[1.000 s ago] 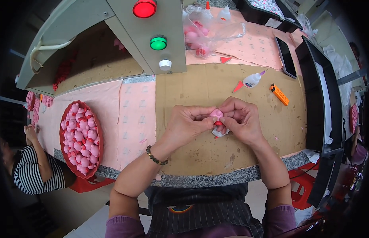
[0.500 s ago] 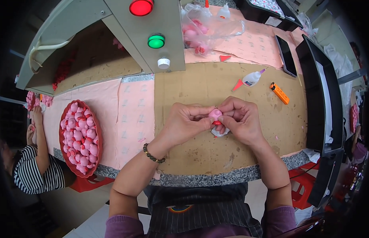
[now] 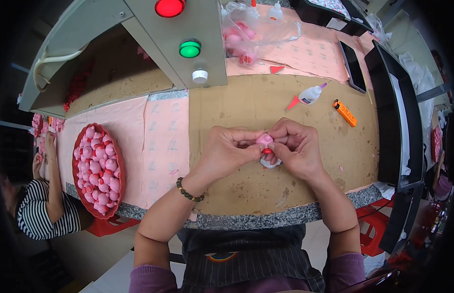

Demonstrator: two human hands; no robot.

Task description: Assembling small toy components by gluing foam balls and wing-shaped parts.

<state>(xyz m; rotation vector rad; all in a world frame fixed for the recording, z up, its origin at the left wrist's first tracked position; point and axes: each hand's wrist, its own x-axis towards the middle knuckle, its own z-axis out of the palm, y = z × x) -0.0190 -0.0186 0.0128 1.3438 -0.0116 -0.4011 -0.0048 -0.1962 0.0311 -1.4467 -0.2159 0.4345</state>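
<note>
Little has changed: your left hand [image 3: 228, 150] and right hand [image 3: 301, 150] still hold the small pink-and-red toy [image 3: 264, 140] between them, each grip pinching it, above the brown cardboard [image 3: 236, 195] on the tabletop [image 3: 256, 222]. So you seem still busy with this one toy.

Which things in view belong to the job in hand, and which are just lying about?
Likely in the job:
pink piece, pinched by left hand and right hand
red bowl, full of similar pieces
white bottle, perhaps; no hand on it

Likely just lying about:
phone
orange tool
</note>
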